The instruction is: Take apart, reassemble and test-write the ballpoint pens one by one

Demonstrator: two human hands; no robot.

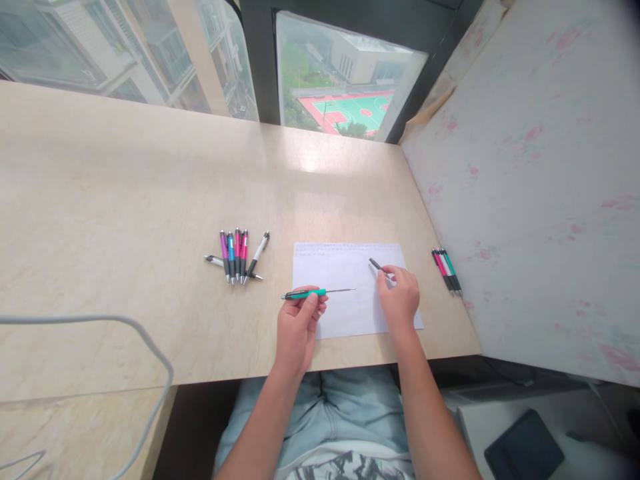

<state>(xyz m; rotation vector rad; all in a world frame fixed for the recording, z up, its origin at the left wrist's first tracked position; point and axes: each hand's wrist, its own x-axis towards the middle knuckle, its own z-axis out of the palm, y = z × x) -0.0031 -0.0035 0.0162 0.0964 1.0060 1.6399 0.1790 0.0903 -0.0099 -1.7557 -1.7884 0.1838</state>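
Paper (340, 267) lies on the bench (125, 200). At its left edge, the left hand (295, 330) has its fingers (308, 309) closed around a green pen barrel (319, 292) with bare refill (341, 290); over its right half, the right hand (401, 297) pinches a dark pen piece (375, 264).

Paper (345, 317) on desk (150, 187); pen cluster (238, 257) left, pen row (445, 271) right beside wall (540, 200).
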